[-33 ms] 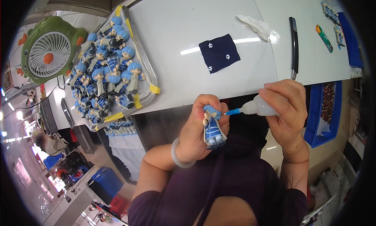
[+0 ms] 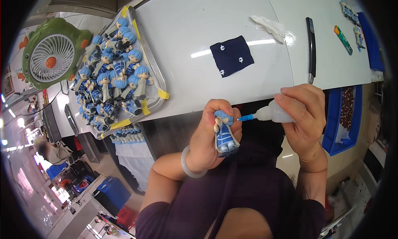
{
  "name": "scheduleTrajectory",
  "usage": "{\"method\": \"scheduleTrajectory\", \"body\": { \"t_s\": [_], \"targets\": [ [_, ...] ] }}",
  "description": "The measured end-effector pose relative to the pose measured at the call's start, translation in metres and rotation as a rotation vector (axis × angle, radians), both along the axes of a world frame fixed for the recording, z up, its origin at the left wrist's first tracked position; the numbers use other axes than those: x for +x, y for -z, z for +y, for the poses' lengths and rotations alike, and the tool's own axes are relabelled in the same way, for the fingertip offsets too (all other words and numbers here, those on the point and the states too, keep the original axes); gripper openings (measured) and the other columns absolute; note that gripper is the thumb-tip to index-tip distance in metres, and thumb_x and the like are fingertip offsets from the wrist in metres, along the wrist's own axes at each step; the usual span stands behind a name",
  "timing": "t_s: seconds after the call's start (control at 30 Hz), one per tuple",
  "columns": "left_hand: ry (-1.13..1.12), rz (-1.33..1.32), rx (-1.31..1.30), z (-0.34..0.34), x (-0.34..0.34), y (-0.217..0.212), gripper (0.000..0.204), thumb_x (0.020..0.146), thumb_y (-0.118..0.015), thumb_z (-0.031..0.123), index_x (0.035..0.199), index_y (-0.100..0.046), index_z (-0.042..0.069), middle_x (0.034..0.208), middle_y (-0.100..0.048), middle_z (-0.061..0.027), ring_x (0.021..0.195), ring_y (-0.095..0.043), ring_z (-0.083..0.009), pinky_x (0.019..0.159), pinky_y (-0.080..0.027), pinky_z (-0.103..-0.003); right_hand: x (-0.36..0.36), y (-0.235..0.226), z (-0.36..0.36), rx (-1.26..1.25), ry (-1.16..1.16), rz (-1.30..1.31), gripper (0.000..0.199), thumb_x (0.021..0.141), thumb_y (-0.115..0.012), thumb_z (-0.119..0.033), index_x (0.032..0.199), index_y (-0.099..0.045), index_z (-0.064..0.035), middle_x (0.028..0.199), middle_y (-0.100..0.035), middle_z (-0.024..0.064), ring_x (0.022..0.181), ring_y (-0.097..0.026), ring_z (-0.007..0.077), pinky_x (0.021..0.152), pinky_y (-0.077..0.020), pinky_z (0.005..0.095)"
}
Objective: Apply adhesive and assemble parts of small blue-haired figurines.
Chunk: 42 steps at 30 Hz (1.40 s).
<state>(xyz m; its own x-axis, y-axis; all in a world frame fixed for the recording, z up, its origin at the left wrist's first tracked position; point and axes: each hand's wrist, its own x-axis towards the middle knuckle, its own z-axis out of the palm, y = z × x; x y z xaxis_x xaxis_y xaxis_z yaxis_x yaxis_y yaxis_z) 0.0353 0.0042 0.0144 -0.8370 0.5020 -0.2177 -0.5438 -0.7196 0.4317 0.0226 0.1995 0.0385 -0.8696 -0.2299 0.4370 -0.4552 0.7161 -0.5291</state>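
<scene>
In the head view, the left hand has its fingers clamped on a blue-haired figurine, held upright beside the near edge of the worktop. The right hand's fingers grip a white bottle, its blue nozzle pointing left, near the figurine's head.

A fan stands left, apparently a cutter right.

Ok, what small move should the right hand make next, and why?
Perhaps ease the right hand slightly left: the blue tip of its white bottle points toward the figurine in the left hand, close to its blue-haired head, though I can't confirm contact.
</scene>
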Motion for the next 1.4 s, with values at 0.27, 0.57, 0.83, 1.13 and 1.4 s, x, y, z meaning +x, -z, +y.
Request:
{"method": "scheduleTrajectory", "body": {
  "t_s": [0.27,0.57,0.83,1.13,1.4],
  "targets": [
    [-0.045,-0.051,-0.059,0.001,0.002,0.001,0.035,0.09,-0.032,0.039,0.101,-0.039,0.007,0.079,-0.045,-0.007,0.059,-0.039,-0.0095,0.05,-0.034,-0.02,0.005,-0.007,0.001,0.203,0.035,0.136,0.03,0.063,-0.057,-0.008,0.091,-0.064,-0.015,0.095,-0.056,0.0001,0.083,-0.048,0.0176,0.071,-0.0341,0.0261],
    [0.003,-0.041,-0.11,0.0,0.001,-0.001,0.035,0.088,-0.038,0.04,0.099,-0.039,0.006,0.074,-0.045,-0.0058,0.056,-0.038,-0.0091,0.047,-0.032,-0.019,0.007,-0.01,-0.002,0.29,0.036,0.205,0.024,0.067,-0.061,-0.016,0.091,-0.064,-0.0179,0.094,-0.056,-0.0022,0.083,-0.047,0.0151,0.069,-0.0332,0.0248],
    [-0.018,-0.073,-0.124,0.001,0.001,-0.001,0.035,0.088,-0.038,0.039,0.1,-0.04,0.007,0.076,-0.046,-0.0063,0.058,-0.039,-0.0093,0.048,-0.034,-0.019,0.01,-0.016,-0.006,0.306,0.035,0.169,0.026,0.064,-0.06,-0.01,0.089,-0.064,-0.0168,0.094,-0.055,-0.0016,0.085,-0.047,0.0167,0.071,-0.0347,0.0258],
    [-0.024,-0.083,-0.142,0.0,0.002,-0.003,0.037,0.089,-0.035,0.041,0.1,-0.04,0.006,0.078,-0.047,-0.0069,0.06,-0.042,-0.01,0.05,-0.037,-0.02,0.018,-0.024,-0.005,0.369,0.015,0.143,0.033,0.065,-0.065,-0.01,0.096,-0.06,-0.0196,0.101,-0.053,-0.0025,0.09,-0.046,0.018,0.072,-0.0348,0.0278],
    [-0.017,-0.085,-0.129,0.002,0.0,-0.001,0.036,0.089,-0.035,0.04,0.101,-0.04,0.006,0.079,-0.047,-0.0069,0.06,-0.042,-0.0101,0.05,-0.037,-0.02,0.019,-0.03,-0.006,0.388,0.032,0.07,0.034,0.064,-0.066,-0.011,0.096,-0.06,-0.0203,0.101,-0.052,-0.0038,0.089,-0.045,0.0172,0.071,-0.0341,0.0276]
  ]
}}
